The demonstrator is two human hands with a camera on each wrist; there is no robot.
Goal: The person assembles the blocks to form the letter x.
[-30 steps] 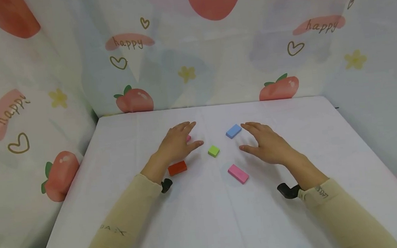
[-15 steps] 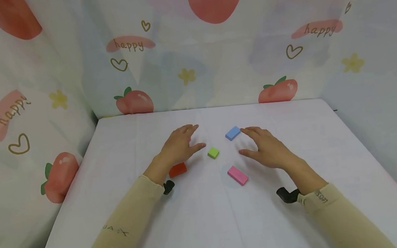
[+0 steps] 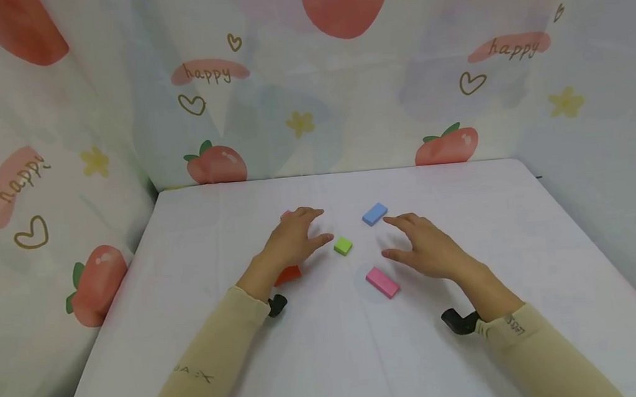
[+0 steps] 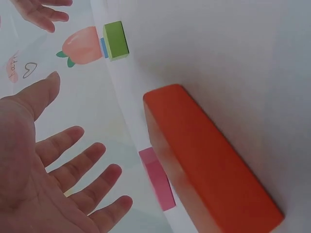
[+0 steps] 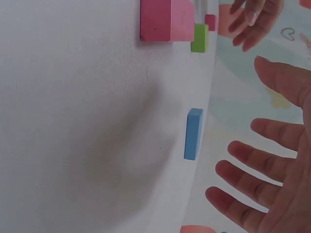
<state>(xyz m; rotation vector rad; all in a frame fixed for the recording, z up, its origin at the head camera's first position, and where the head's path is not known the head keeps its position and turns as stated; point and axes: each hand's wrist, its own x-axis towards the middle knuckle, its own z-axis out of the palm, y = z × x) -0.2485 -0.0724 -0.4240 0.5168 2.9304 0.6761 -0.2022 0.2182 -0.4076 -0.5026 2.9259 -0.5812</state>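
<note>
Behind and beside the white desk (image 3: 330,347) hangs a pale curtain (image 3: 343,97) printed with peaches, hearts and the word "happy". Over the desk's middle hover two bare hands in beige sleeves, both released and grasping nothing. Palm down with fingers spread, the left hand (image 3: 293,241) sits above an orange-red block (image 3: 287,275), partly hiding it; a small pink block (image 3: 286,214) peeks out just beyond its fingertips. Likewise palm down, the right hand (image 3: 425,249) has its fingers relaxed and pointing toward a blue block (image 3: 375,214), near but apart. Just below that hand's thumb lies a pink rectangular block (image 3: 382,282). Between the two hands rests a small green cube (image 3: 342,246), touched by neither.
</note>
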